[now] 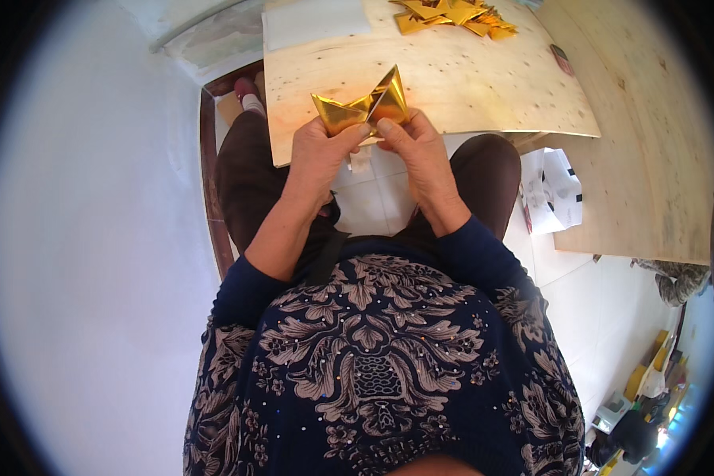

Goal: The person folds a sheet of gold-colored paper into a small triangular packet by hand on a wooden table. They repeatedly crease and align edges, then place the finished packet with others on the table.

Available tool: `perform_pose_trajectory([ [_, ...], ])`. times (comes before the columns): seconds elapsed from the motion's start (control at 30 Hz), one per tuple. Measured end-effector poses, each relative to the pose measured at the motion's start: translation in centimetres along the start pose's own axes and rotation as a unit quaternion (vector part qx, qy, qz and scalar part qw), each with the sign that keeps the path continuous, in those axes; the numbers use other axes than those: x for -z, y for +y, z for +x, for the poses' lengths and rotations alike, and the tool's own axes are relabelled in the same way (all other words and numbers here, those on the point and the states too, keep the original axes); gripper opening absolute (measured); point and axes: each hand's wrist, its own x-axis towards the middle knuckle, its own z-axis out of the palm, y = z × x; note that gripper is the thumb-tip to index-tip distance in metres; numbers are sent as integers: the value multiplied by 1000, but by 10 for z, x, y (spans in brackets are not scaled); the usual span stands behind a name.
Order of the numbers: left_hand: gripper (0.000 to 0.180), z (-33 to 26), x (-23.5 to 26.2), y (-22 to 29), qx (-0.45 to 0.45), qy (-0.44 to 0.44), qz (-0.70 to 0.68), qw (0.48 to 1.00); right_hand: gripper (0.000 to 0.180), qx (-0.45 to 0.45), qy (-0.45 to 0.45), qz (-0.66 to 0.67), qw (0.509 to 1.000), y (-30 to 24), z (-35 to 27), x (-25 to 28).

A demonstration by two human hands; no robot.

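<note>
Just above the middle of the frame, both hands pinch a folded gold paper piece [365, 107] over the near edge of the plywood bench [452, 79]. The left hand [319, 155] closes fingers and thumb on its left wing; the right hand [415, 147] grips the right, pointed part. A pile of finished gold pieces [456, 16] lies at the top edge of the frame, well apart.

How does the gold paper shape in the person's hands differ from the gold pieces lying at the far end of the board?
The gold paper shape is one piece, held up off the board between the left hand and right hand, its points sticking upward. The gold pieces are many, heaped loosely, resting untouched on the board. Both are shiny gold folded paper.
</note>
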Motion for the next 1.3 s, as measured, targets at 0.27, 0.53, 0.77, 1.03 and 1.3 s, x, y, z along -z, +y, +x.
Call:
perform_pose_trajectory([
  [0.27,24,0,14,10,78,-79,165,980,27,-2,-23,-12,1000,-20,7,14],
  [0.53,27,-10,-1,7,70,-78,43,994,34,25,28,7,999,-18,4,9],
  [0.77,31,-6,5,3,95,-65,76,990,32,15,24,-63,998,-12,5,16],
  [1.03,19,9,22,-9,99,-66,77,990,27,-27,33,-68,997,10,1,29],
  [1.3,19,35,-2,-23,38,-86,63,994,37,-65,18,-57,996,7,-1,45],
])
